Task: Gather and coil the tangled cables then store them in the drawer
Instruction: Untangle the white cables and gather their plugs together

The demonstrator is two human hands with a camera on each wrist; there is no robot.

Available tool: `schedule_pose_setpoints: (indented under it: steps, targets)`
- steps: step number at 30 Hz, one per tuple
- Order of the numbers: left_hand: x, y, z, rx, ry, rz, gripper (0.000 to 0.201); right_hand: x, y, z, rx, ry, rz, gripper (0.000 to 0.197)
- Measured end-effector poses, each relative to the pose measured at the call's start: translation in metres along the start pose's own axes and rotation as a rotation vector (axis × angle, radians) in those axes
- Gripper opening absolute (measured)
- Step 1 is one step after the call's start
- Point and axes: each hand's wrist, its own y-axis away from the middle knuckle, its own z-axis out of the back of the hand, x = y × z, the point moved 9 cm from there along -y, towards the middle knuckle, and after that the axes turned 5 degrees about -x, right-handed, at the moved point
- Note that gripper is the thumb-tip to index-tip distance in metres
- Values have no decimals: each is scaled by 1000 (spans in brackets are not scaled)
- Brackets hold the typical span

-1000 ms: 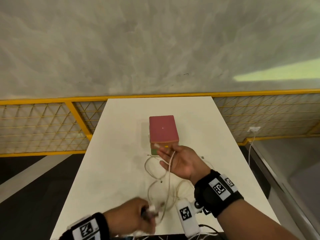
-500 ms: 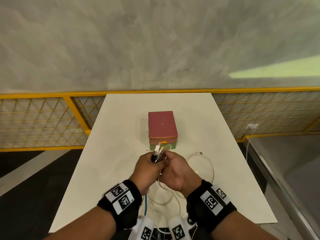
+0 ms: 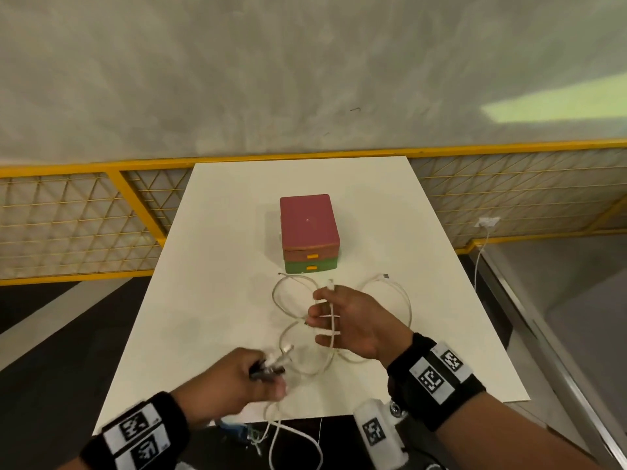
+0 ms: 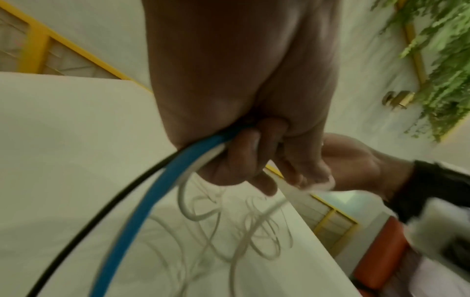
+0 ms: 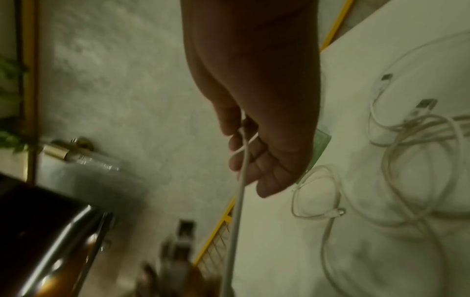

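Note:
A small drawer box [image 3: 308,228] with a red top and a green lower drawer stands mid-table, drawers closed. White cable loops [image 3: 295,300] lie tangled in front of it, also seen as white loops [image 5: 406,160]. My left hand [image 3: 268,369] hovers near the table's front edge and grips a bundle of cable ends. In the left wrist view the left hand [image 4: 254,160] grips a blue cable [image 4: 152,201], a black cable [image 4: 89,221] and white ones. My right hand [image 3: 325,313] is above the loops, with a white cable [image 5: 241,180] pinched under the thumb and running across its fingers.
The white table [image 3: 210,300] is narrow, with drop-offs left, right and at the front, where cables [image 3: 291,435] hang over the edge. A yellow mesh fence [image 3: 68,225] runs behind. A wall socket with a white lead [image 3: 488,222] is at the right.
Half a second ago both hands met just before the drawer box. My left hand has since pulled back toward the front edge with the cable ends; the right stays over the loops.

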Motion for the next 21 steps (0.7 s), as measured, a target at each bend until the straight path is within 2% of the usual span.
schedule_pose_setpoints:
  steps: [4, 7, 11, 14, 15, 17, 18, 21]
  targets:
    - [-19, -13, 54, -316, 349, -58, 2, -16, 14, -5, 59, 778, 146, 20]
    - [-58, -18, 72, -378, 503, -156, 9, -49, 29, -18, 271, 1214, 214, 26]
    - [-98, -27, 68, -326, 703, -193, 19, -84, 35, -19, 406, 1508, 165, 22]
    - [-116, -33, 57, -261, 818, -181, 28, -93, 29, -4, 408, 1488, 41, 26]
    - [-121, -33, 54, -248, 826, -180, 33, -87, 25, 3, 382, 1456, 28, 26]
    - [-127, -34, 50, -239, 797, -181, 44, -58, 7, 20, 240, 1339, 107, 18]
    - [-129, -33, 49, -237, 774, -179, 48, -36, -7, 36, 104, 1284, 186, 15]
    - [-131, -32, 45, -224, 755, -161, 52, 31, -39, 99, -431, 1267, 453, 15]
